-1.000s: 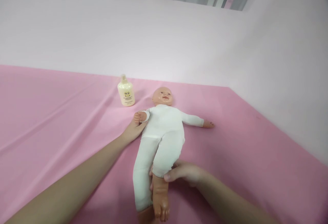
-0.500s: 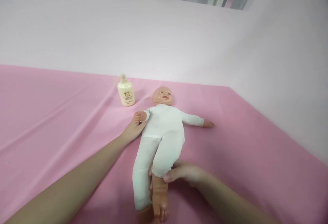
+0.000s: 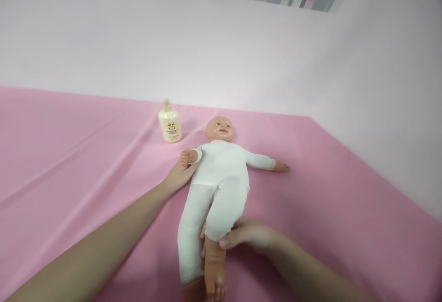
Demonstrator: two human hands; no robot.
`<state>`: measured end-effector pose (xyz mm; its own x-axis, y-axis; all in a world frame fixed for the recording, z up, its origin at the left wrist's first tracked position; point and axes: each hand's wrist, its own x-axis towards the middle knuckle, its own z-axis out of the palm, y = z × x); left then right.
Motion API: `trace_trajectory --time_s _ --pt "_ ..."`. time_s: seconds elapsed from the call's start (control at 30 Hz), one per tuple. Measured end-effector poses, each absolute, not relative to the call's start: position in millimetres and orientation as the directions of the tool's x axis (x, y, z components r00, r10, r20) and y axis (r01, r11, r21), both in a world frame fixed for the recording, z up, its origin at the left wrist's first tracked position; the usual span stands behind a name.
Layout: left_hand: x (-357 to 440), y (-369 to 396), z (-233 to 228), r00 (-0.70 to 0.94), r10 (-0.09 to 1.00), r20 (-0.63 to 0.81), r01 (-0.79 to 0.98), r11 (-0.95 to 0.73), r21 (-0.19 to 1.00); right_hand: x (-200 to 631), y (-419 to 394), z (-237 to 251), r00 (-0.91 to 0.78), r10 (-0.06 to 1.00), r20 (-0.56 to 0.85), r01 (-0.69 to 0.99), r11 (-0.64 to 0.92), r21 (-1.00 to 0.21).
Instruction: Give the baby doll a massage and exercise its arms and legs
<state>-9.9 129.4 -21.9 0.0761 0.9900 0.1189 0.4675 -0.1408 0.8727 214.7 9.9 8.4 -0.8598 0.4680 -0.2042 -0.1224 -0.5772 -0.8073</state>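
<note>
- The doll (image 3: pixel 221 173) lies on its back on the table (image 3: pixel 69 154), head far, feet near.
- The bottle (image 3: pixel 169 123) stands just left of the doll's head.
- The left hand (image 3: pixel 179 175) lies at the doll's left-side arm.
- The right hand (image 3: pixel 248 235) grips the doll's right-side leg, near its ankle.
- A wall (image 3: pixel 207 53) rises behind the table.

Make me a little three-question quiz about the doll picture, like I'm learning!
1. True or false: the doll lies face up on the pink cloth.
2. What does the right hand grip: A) the doll's lower leg, B) the bottle, C) the doll's head?
3. Which doll part does the left hand touch?

Key:
1. True.
2. A.
3. An arm, bent up beside the body.
</note>
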Motion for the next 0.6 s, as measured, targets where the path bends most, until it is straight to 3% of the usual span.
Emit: trace_trajectory --time_s 0.6 --pt "-10.8 131.8 -24.9 0.114 0.988 0.107 0.518 -0.151 0.842 214.0 10.6 8.8 -0.862 0.463 -0.204 -0.117 -0.575 -0.810"
